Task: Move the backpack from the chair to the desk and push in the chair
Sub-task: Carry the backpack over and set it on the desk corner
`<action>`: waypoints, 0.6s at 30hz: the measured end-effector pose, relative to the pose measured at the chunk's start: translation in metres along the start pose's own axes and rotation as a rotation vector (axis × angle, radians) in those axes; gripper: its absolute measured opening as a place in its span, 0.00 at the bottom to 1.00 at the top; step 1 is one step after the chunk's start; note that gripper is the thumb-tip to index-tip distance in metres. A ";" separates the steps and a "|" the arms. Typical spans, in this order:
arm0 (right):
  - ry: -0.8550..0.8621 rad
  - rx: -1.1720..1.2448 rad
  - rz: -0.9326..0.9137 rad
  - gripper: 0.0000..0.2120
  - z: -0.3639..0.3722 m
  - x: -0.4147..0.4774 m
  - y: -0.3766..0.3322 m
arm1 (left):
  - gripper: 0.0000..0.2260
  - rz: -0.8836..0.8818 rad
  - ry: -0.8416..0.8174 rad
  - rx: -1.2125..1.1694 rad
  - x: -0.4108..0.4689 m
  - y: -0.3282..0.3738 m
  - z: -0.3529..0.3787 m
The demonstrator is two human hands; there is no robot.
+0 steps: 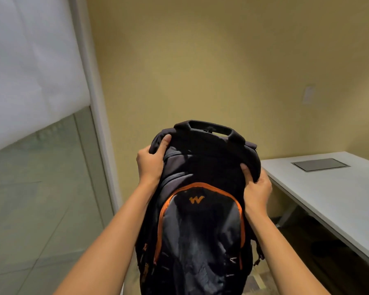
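Two bare hands, left hand (150, 161) and right hand (257, 188), fingers gripping the top sides of a black cloth backpack with orange trim (197, 220), held up in the air, white flat worktop (337, 188) off to the right

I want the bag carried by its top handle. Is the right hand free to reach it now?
Probably not yet. The right hand is clamped on the backpack's side, sharing the load with the left hand. The handle itself is uncovered, so it is reachable once the bag rests on the desk.
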State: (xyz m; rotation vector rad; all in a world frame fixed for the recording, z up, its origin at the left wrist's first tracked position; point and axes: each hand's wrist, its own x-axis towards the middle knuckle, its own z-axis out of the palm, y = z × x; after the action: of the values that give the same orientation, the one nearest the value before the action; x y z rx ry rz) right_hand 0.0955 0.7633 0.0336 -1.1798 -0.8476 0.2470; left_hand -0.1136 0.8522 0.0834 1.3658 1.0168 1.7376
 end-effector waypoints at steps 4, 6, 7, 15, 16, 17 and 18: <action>0.064 -0.053 -0.008 0.04 0.017 0.046 0.028 | 0.27 -0.006 -0.016 0.019 0.044 -0.026 0.037; 0.084 -0.095 0.002 0.04 0.025 0.073 0.045 | 0.25 -0.018 -0.020 0.036 0.066 -0.039 0.056; 0.092 -0.117 0.005 0.07 0.028 0.088 0.053 | 0.25 -0.023 -0.026 0.040 0.077 -0.045 0.067; 0.170 -0.169 -0.020 0.19 0.041 0.192 0.092 | 0.26 -0.030 -0.088 0.005 0.153 -0.087 0.159; 0.182 -0.172 -0.028 0.19 0.041 0.203 0.096 | 0.26 -0.027 -0.101 -0.008 0.161 -0.091 0.171; 0.194 -0.177 -0.033 0.19 0.039 0.213 0.100 | 0.26 -0.027 -0.114 -0.018 0.168 -0.095 0.183; 0.206 -0.182 -0.036 0.19 0.038 0.224 0.103 | 0.26 -0.030 -0.128 -0.027 0.174 -0.099 0.195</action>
State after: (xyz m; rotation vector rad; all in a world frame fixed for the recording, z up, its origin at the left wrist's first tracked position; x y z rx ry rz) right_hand 0.2464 0.9615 0.0484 -1.3332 -0.7201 0.0181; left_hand 0.0466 1.0814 0.0977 1.4183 0.9349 1.6142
